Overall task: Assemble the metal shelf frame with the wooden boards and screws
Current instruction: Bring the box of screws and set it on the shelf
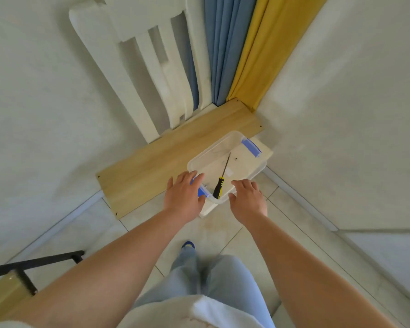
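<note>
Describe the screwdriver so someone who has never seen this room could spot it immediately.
In the room's corner, a long pale wooden board lies on the floor. Beside it sits a clear plastic box with blue latches, between both hands. Inside lies the black-and-yellow-handled screwdriver, the only dark, slim object there.

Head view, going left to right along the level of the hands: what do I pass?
wooden board → left hand → screwdriver lying in the clear plastic box → right hand. Both hands are open at the box's near rim, one each side of the screwdriver handle.
</note>
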